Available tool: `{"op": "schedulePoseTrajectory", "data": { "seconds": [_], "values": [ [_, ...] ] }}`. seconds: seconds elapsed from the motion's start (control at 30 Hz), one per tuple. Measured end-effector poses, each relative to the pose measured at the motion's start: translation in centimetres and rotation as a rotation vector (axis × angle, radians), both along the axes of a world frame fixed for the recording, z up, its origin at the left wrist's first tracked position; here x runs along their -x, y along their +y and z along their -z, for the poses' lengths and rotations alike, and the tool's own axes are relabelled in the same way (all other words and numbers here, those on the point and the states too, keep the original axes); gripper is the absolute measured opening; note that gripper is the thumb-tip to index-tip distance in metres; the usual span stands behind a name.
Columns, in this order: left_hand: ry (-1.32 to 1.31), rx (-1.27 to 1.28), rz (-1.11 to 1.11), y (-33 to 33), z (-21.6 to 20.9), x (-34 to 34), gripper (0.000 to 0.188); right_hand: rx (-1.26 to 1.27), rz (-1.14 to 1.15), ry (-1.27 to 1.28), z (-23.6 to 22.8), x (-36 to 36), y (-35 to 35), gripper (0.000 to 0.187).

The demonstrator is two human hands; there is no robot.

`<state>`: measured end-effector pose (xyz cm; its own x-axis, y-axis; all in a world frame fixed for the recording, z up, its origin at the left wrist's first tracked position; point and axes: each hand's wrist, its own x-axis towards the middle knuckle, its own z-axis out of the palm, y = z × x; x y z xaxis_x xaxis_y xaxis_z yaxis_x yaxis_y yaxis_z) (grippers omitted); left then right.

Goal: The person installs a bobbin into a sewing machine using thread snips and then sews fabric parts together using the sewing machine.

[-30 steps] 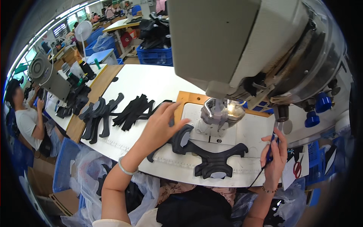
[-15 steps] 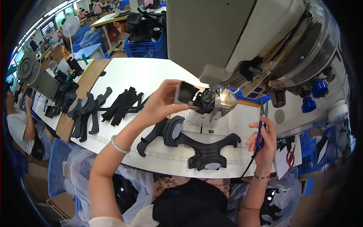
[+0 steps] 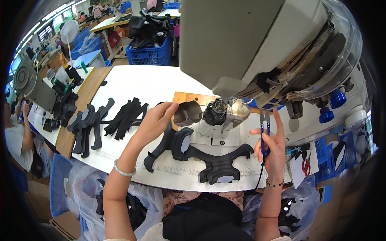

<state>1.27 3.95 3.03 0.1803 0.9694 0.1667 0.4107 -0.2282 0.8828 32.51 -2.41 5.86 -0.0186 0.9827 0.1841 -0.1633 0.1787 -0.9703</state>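
My left hand [image 3: 157, 117] has its fingers closed at the left edge of a dark curved metal cover [image 3: 187, 113]. Right of the cover, the sewing machine's round hook and bobbin mechanism [image 3: 217, 111] is exposed on its post, beside a shiny rounded metal housing [image 3: 240, 110]. Blue-handled thread snips [image 3: 265, 140] are in my right hand [image 3: 274, 150], blades upward, index finger raised; a black cord hangs from them. Between my hands, on the white table, lie joined black shaped pieces [image 3: 219, 158] with pale oval patches.
The machine head [image 3: 225, 44] overhangs the work. To the left lie black strips [image 3: 126, 118] and more black shaped pieces [image 3: 90, 124]. Red-handled scissors [image 3: 306, 167] rest at the right. Plastic-lined bins flank my lap. Another person [image 3: 22, 140] sits far left.
My left hand has moved the metal cover left and down, away from the bobbin mechanism, showing more of it. The right hand with the snips has shifted slightly left and down.
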Motion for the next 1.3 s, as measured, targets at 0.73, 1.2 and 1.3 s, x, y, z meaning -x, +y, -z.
{"op": "schedulePoseTrajectory", "data": {
  "seconds": [0.73,1.2,1.3],
  "values": [
    [-0.02,-0.071,-0.147,0.4,1.0,-1.2,0.034,-0.061,-0.139,0.03,3.3,1.0,7.1,0.033],
    [0.216,-0.465,-0.306,-0.3,-0.5,-3.7,0.022,0.018,0.423,-0.201,4.2,-3.5,3.5,0.03],
    [0.304,-0.829,-0.32,-1.6,-2.9,-6.1,0.016,-0.069,0.431,-0.231,3.3,-2.6,2.1,0.022]
  ]
}}
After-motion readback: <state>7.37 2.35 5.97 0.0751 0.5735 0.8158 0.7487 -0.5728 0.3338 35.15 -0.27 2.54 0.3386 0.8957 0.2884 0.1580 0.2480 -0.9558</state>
